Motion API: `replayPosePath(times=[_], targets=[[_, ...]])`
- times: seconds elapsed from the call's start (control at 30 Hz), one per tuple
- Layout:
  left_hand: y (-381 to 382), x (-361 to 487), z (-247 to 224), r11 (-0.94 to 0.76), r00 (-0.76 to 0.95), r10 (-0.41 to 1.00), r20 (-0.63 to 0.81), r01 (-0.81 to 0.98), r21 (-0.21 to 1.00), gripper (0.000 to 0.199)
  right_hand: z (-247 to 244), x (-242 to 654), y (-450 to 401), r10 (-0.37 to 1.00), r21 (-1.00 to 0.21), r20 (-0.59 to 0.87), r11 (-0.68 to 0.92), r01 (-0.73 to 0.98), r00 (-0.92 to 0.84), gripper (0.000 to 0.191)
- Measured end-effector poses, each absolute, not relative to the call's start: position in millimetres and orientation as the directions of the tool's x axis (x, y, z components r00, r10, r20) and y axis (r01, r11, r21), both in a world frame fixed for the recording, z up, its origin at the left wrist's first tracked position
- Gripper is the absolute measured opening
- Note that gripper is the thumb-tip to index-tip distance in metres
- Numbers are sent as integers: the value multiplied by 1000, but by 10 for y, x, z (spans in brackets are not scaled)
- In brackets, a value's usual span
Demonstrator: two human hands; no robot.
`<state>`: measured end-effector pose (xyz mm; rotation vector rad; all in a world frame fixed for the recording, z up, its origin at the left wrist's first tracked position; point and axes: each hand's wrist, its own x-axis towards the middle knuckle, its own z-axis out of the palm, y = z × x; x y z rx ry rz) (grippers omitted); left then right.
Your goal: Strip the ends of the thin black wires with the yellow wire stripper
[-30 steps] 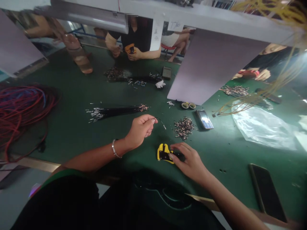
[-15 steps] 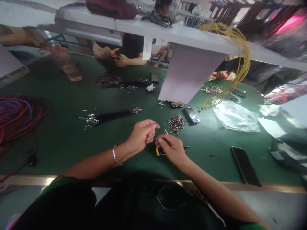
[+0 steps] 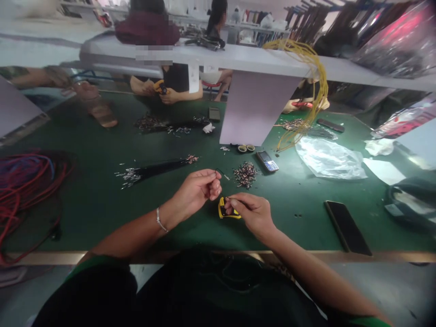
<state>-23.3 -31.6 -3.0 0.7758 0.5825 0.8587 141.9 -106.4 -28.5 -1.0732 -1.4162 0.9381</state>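
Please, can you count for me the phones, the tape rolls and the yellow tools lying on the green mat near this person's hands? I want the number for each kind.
Yellow wire stripper: 1
Keypad mobile phone: 1
Black smartphone: 1
Small tape rolls: 2
Total: 5

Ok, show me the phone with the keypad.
The small phone with buttons, lying just right of the pile of metal bits; the large black phone, nearer the bench edge, has a plain dark face.
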Motion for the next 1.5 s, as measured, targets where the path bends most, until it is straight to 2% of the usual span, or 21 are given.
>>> replayPosePath(times=[0.1, 0.23, 0.37, 0.47, 0.63, 0.83, 1.03, 1.33, 1.5], targets=[[-287, -198, -11, 424, 532, 835, -142, -456, 783, 4, -262, 1469, -1050, 899, -860, 436, 432, 271, -48, 14], [-253, -125, 8, 436, 505, 846, -174, -466, 770, 3, -252, 1521, -1017, 762, -655, 637, 617, 436, -119, 17], [-228, -33, 5, 424, 481, 858, -181, -465, 777, 6, -286, 1583, -979, 697, -570, 706, 665, 483, -127, 18], [-188, 27, -4, 436, 470, 857, -212, -441, 784, 7, -327, 1651, -954, 724, -604, 680, 644, 470, -117, 18], [-75, 100, -54, 471, 468, 848, -248, -454, 756, 8, -414, 1763, -918, 828, -707, 552, 527, 472, -98, 19], [32, 169, -157, 500, 432, 846, -312, -439, 746, 6, -490, 1834, -874, 744, -584, 654, 613, 532, -139, 22], [80, 217, -131, 438, 419, 872, -254, -433, 788, 6, -498, 1872, -824, 687, -531, 708, 669, 520, -161, 24], [182, 197, -131, 447, 423, 871, -250, -471, 760, 6, -556, 1884, -807, 739, -592, 662, 615, 520, -120, 20], [199, 196, -58, 425, 357, 893, -273, -472, 773, 6, -581, 1865, -812, 785, -656, 614, 569, 497, -89, 19]])
